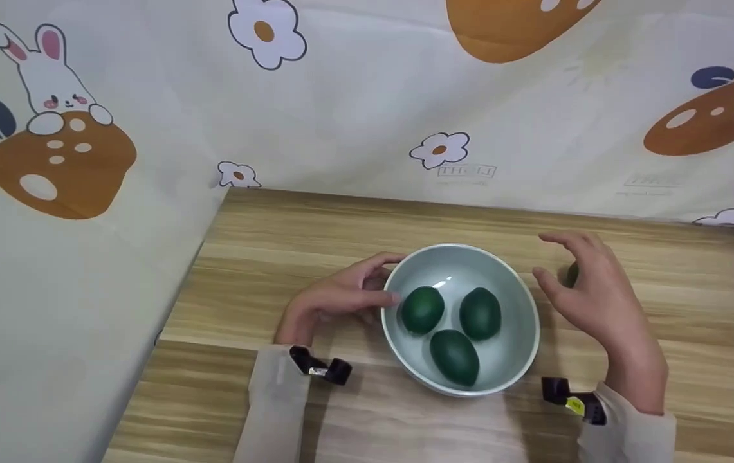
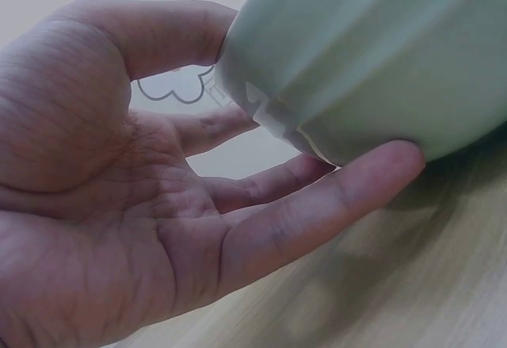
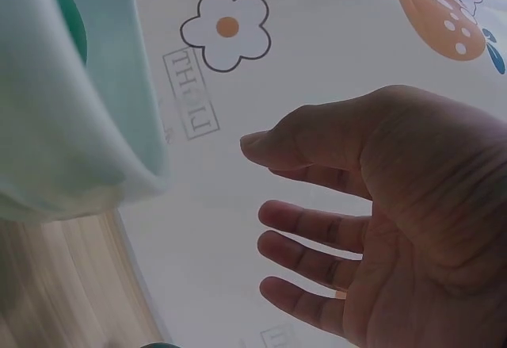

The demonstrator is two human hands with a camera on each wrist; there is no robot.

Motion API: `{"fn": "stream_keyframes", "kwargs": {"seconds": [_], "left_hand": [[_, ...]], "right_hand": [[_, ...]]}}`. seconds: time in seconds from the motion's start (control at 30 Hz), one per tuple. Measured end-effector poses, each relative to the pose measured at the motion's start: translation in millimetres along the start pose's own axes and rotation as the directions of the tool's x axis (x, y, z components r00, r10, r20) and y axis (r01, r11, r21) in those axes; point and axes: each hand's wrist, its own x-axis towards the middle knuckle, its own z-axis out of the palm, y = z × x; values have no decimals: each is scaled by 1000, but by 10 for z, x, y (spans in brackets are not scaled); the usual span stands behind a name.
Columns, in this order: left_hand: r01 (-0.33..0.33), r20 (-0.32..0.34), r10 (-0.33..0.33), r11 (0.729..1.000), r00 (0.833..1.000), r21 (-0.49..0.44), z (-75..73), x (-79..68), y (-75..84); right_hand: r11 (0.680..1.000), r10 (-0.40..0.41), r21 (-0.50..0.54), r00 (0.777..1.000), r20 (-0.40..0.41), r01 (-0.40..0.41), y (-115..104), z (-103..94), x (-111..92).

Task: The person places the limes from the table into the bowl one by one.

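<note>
While the left hand (image 1: 338, 296) grips the pale green bowl (image 1: 514, 328) from about 9 o'clock, thumb at the rim and fingers against its outer wall and underside, inside lie, 3 in all, the left green fruit (image 1: 422, 310) near 9 o'clock, the lower green fruit (image 1: 455, 358) at 6 and the right green fruit (image 1: 480, 314) near 3. Past the bowl's edge, between 2 and 3 o'clock, a dark green object (image 1: 573, 274) shows against the wooden table (image 1: 707, 302), mostly hidden by the right hand (image 1: 598, 296), whose fingers and thumb stand apart, holding nothing.
</note>
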Motion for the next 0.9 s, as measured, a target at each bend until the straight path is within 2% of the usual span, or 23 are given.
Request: {"fn": "stream_keyframes", "kwargs": {"seconds": [0.53,0.77,0.9], "left_hand": [[33,-16,-33,999,999,-29,15,-10,7],[25,-18,-25,999,1000,-23,10,-3,-3],[12,-9,-12,1000,1000,-20,3,-4,0]], "right_hand": [[998,50,-48,996,79,-46,68,-26,29],[995,78,-69,992,98,-72,116,-42,49],[996,59,-69,994,87,-53,150,-38,48]]}}
